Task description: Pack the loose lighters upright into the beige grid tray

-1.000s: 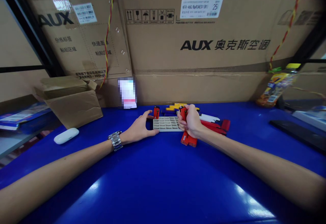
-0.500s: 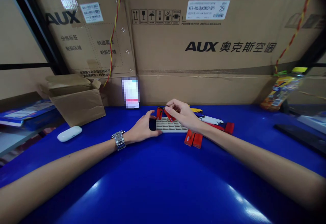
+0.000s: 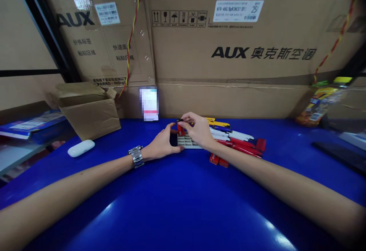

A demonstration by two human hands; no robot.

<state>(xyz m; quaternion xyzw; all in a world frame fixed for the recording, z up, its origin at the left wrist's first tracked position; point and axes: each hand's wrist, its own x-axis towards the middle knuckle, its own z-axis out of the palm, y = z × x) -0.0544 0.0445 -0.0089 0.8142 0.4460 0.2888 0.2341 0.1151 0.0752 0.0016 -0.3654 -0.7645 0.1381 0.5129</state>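
A pale grey grid tray lies on the blue table near the back. My left hand, with a metal watch on the wrist, rests against the tray's left end, fingers spread around it. My right hand covers the tray's right part and pinches a small red lighter that stands upright at the tray's far left corner. Two more red lighters lie on the table beside my right wrist.
A heap of red, white, blue and yellow lighters lies right of the tray. An open cardboard box and a white earbud case sit at the left. Large AUX cartons wall off the back. A snack jar stands far right.
My right hand rose from a fist near the loose red lighters and moved left over the tray, and now pinches a red lighter at its far left corner. My left hand stayed put.
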